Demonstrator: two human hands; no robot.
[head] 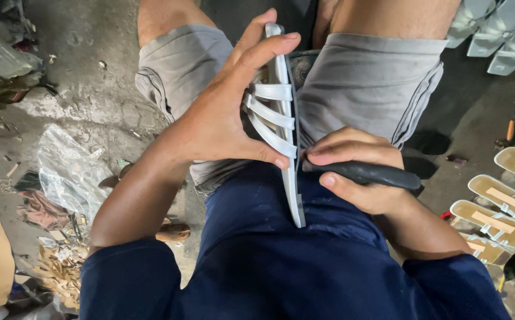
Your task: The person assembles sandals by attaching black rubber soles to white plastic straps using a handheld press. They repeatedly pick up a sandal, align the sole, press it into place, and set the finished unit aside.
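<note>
My left hand (228,112) grips a pale grey sandal (285,118) with several straps, holding it on edge against my lap over grey shorts. The fingers wrap over the straps and the top edge, and the thumb presses near the sole's rim. My right hand (358,178) is closed around the black handle of a tool (370,173), whose tip meets the sandal's edge beside my left thumb. The blade or tip itself is hidden by the fingers and the sole.
Several unfinished sandals with tan insoles (506,201) lie in a row on the floor at the right. More white soles (500,26) are stacked at the upper right. A crumpled clear plastic bag (68,172) and scraps litter the concrete floor at the left.
</note>
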